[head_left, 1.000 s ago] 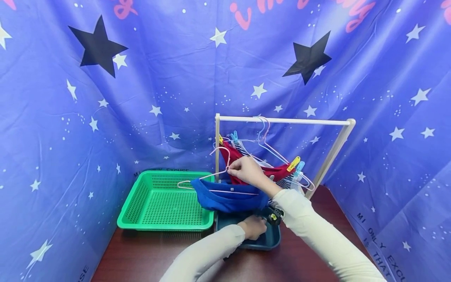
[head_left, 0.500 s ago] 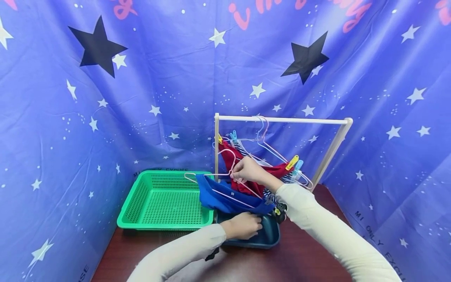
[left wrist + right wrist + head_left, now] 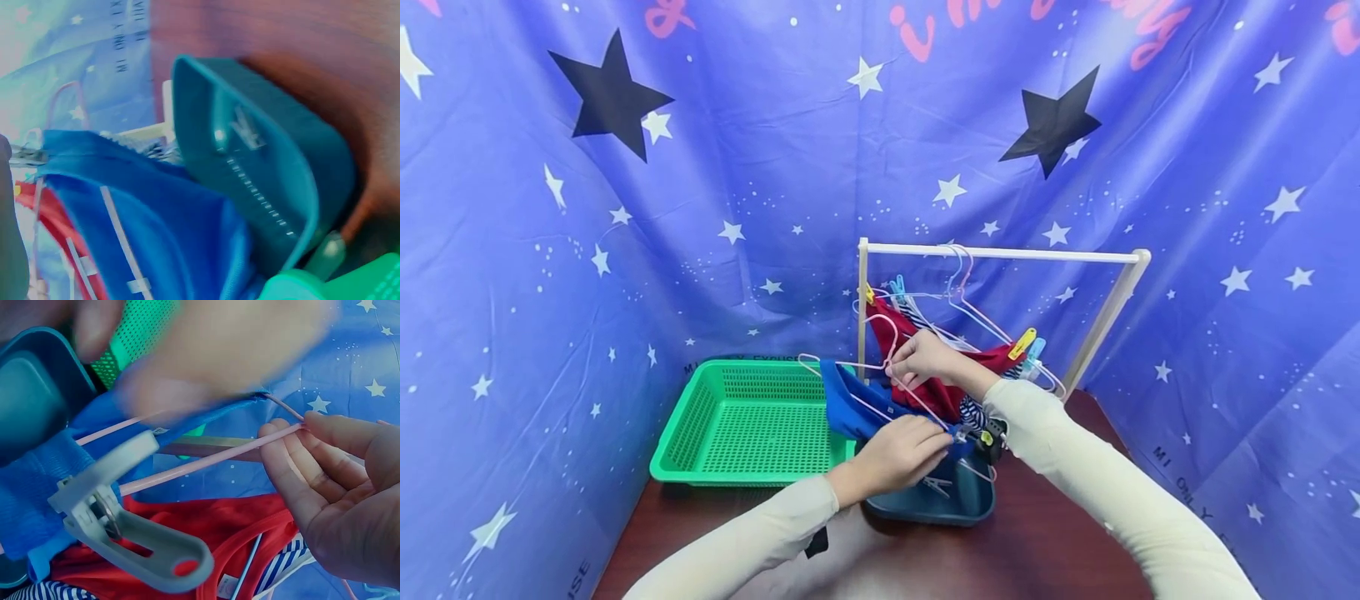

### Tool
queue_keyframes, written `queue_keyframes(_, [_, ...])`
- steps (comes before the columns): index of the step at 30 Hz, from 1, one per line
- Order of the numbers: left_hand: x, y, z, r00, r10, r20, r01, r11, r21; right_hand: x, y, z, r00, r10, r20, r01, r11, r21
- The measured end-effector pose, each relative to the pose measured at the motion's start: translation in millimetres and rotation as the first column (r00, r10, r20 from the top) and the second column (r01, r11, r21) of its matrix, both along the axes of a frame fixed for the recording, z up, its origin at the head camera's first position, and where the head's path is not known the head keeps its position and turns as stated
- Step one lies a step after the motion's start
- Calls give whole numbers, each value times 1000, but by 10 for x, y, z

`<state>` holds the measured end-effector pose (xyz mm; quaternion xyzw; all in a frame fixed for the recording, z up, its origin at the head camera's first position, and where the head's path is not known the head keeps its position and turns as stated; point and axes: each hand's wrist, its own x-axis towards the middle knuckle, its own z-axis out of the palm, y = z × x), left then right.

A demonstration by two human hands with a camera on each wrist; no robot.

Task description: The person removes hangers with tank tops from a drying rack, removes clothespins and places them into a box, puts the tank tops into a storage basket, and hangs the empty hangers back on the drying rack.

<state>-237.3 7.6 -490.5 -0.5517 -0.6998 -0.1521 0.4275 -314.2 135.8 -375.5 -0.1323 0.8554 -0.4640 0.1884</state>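
Note:
My right hand [image 3: 922,360] pinches a pink clothes hanger [image 3: 896,336] just below its hook. A blue garment [image 3: 847,400] is draped on that hanger, over the front of the dark teal tub [image 3: 928,508]. In the right wrist view, a grey clothespin [image 3: 165,550] bites the blue fabric near the hanger's end, its handles spread wide. My left hand [image 3: 898,457], fingers loosely bent, is close beside the clothespin; it is blurred in the right wrist view, and no finger wraps the handles there. Another clothespin [image 3: 248,128] lies inside the tub.
A wooden drying rack [image 3: 1000,252] stands behind, with a red garment [image 3: 928,396] and a striped one on hangers, held by yellow and blue clothespins. A green mesh basket [image 3: 658,467] sits to the left of the tub. Star-printed curtain surrounds the brown table [image 3: 1037,550].
My left hand has come up out of the tub to the right end of the blue garment, where a clothespin now shows. The hanger has tilted, its left end higher, still in my right hand.

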Motion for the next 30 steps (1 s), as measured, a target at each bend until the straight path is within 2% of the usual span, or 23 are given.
queue_keyframes(3, [-12, 11, 92, 999, 35, 40, -36, 999, 14, -16, -12, 9, 1000, -11, 14, 11, 1000, 1])
queue_keyframes(6, [-26, 44, 128, 996, 58, 71, -57, 998, -18, -26, -27, 15, 1000, -12, 25, 12, 1000, 7])
queue_keyframes(13, [-34, 170, 128, 995, 83, 62, -78, 994, -70, -45, -50, -2, 999, 9, 42, -9, 1000, 9])
queue_keyframes(21, [-51, 266, 152, 998, 57, 13, -56, 996, -63, -40, -48, -20, 999, 11, 32, -12, 1000, 10])
queue_keyframes(30, [-48, 198, 118, 1000, 28, -5, -28, 999, -47, -6, -2, -1, 999, 53, -14, -52, 998, 17])
